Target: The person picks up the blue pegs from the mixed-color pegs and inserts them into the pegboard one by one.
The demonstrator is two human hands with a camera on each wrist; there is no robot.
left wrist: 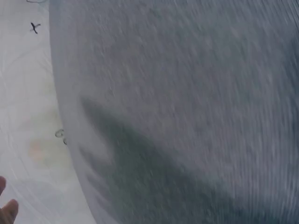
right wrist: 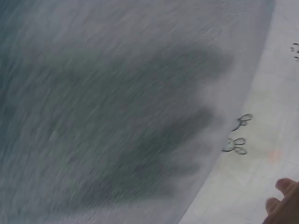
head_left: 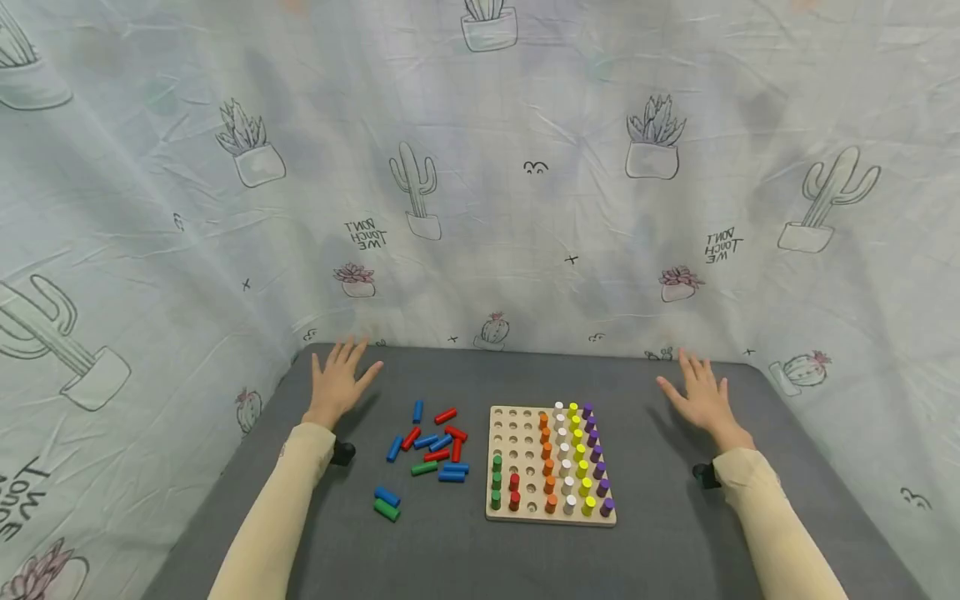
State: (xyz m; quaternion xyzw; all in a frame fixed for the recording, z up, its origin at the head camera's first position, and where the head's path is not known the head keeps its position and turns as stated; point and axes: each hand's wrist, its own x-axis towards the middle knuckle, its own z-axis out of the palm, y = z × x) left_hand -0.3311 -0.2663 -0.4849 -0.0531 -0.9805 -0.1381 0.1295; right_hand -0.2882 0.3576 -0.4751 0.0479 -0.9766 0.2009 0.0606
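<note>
A wooden peg board [head_left: 517, 433] lies in the middle of the grey table [head_left: 660, 542], with columns of orange, white, yellow and purple pegs [head_left: 576, 458] on its right side and a few green and red pegs [head_left: 504, 492] at its near left. Loose blue, red and green pegs [head_left: 435, 446] lie scattered left of the board. My left hand [head_left: 339, 382] hovers open, fingers spread, at the far left of the table. My right hand [head_left: 701, 393] hovers open at the far right. Neither holds anything. The wrist views show only blurred table and fingertips [left wrist: 7, 210].
A pale cloth printed with cacti [head_left: 480, 167] hangs behind and at both sides of the table. Two more loose pegs, blue and green [head_left: 387, 503], lie nearer me on the left. Bare grey surface [right wrist: 117, 116] lies under each hand.
</note>
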